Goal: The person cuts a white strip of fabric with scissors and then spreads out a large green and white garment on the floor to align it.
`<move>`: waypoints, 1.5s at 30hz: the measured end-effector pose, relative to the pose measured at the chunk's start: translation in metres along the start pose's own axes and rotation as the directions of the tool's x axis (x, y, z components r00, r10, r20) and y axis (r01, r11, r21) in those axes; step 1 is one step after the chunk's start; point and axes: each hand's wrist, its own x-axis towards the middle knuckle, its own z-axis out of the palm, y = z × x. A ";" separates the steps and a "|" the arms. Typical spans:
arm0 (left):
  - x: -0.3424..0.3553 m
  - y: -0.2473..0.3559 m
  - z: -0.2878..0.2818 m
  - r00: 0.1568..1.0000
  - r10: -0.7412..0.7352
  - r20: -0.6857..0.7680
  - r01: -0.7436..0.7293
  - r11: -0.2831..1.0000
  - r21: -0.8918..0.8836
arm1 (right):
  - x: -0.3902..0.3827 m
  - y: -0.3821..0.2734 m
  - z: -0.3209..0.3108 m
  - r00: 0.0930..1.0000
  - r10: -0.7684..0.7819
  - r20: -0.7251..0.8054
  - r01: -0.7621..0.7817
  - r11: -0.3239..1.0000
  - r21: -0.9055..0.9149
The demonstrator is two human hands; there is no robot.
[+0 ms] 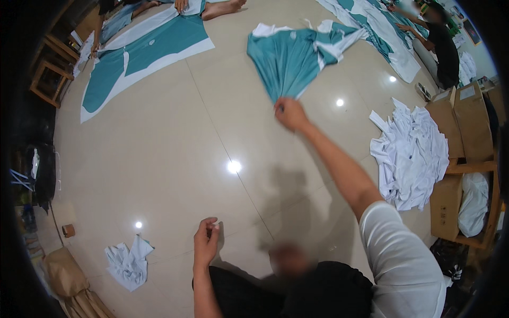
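My right hand (289, 114) stretches forward over the tiled floor and grips the narrow gathered end of a teal-and-white fabric piece (283, 58). The rest of that fabric lies crumpled and spread out beyond the hand, with a small pale mark on its teal part. My left hand (208, 236) is near the lower middle, raised beside my dark-clothed leg, its fingers loosely bent and apart. It is away from the fabric and appears to hold nothing.
Two co-workers, one seen as legs and hands (217, 9), one in a dark shirt (445, 63), sit among flat teal-and-white panels (98, 90). White cloth piles (408, 153) (127, 262) lie right and lower left. Cardboard boxes (472, 124) and wooden frames (45, 85) line the sides.
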 end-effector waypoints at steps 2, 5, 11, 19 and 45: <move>-0.006 -0.015 -0.008 0.997 -0.064 0.032 0.066 0.996 -0.067 | -0.087 -0.061 0.019 0.990 0.006 0.140 -0.022 0.993 0.116; -0.005 0.000 0.010 0.979 -0.148 0.141 0.175 0.964 -0.202 | -0.218 -0.099 0.031 0.939 -0.078 0.334 -0.009 0.968 0.252; -0.025 0.028 0.051 0.874 -0.296 0.384 0.319 0.948 0.005 | -0.368 -0.230 0.022 0.697 -0.474 0.539 -0.227 0.567 0.792; -0.113 0.054 0.020 0.955 0.130 -0.267 -0.279 0.696 -0.661 | -0.365 -0.193 -0.035 0.491 -0.548 0.677 -0.289 0.631 0.720; -0.224 -0.060 -0.164 0.842 0.073 -0.535 0.360 0.662 0.657 | -0.344 -0.099 -0.154 0.988 0.125 -0.093 -0.063 0.868 0.493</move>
